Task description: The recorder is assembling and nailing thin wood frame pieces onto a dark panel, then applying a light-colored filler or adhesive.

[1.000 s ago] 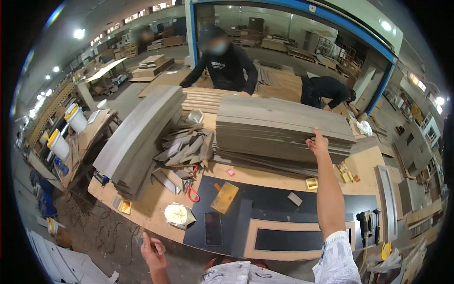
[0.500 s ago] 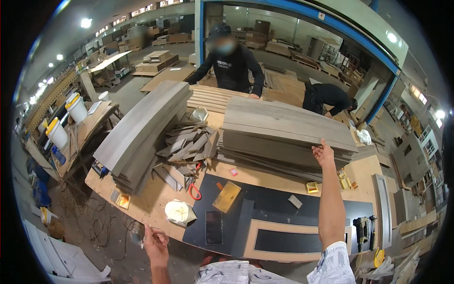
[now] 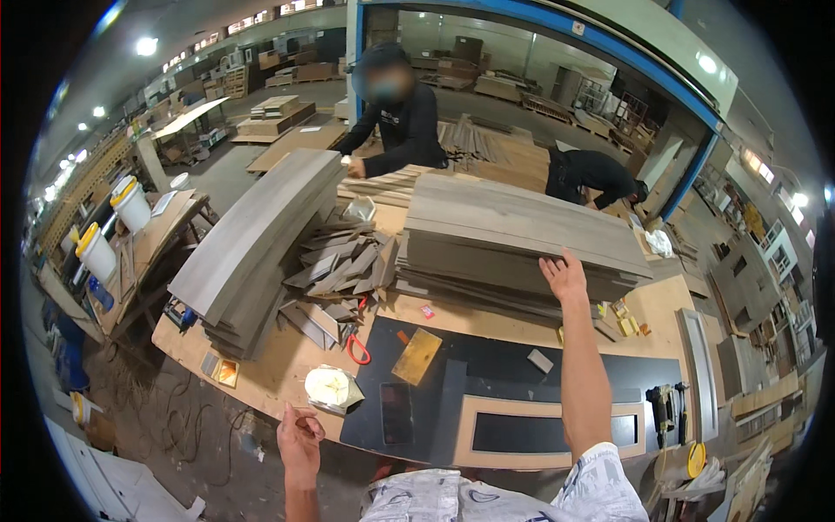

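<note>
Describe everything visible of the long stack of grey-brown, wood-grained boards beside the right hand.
The long stack of grey-brown, wood-grained boards lies flat on the pale wooden workbench. Its top face looks broad and matte; along the near side the boards' edges sit unevenly, lower ones jutting out at the left end. The bare right hand is open at that near side; whether they touch is unclear.

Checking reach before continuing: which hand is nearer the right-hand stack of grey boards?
Right. The right hand is at the front of the stack of grey boards; the left hand is farther off, by the near edge of the table.
</note>
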Motion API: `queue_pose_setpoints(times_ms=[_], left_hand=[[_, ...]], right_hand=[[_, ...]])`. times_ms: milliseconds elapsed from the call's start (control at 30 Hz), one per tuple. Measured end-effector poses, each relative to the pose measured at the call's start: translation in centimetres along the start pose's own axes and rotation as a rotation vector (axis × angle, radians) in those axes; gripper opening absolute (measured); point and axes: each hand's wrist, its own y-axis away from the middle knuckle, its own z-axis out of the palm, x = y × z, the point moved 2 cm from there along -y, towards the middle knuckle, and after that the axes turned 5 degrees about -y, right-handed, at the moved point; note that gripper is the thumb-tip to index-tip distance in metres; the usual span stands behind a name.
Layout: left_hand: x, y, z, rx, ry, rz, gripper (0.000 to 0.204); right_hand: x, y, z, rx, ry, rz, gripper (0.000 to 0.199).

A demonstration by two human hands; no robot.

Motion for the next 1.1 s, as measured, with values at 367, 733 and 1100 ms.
queue_pose_setpoints(times_ms=[367, 733, 1100], left_hand=[[-0.7, 1.2, -3.1, 0.013, 0.111, -0.024, 0.044], [-0.7, 0.1, -4.2, 0.067, 0.108, -0.019, 0.043], [-4.2, -1.8, -4.1, 0.045, 0.080, -0.059, 0.035]], right_hand=[[0.9, 0.1, 0.6, 0.169, -0.057, -0.133, 0.037], [2.2, 0.7, -0.1, 0.029, 0.049, -0.008, 0.021], [13.8, 14.1, 0.8, -0.180, 0.378, 0.263, 0.017]])
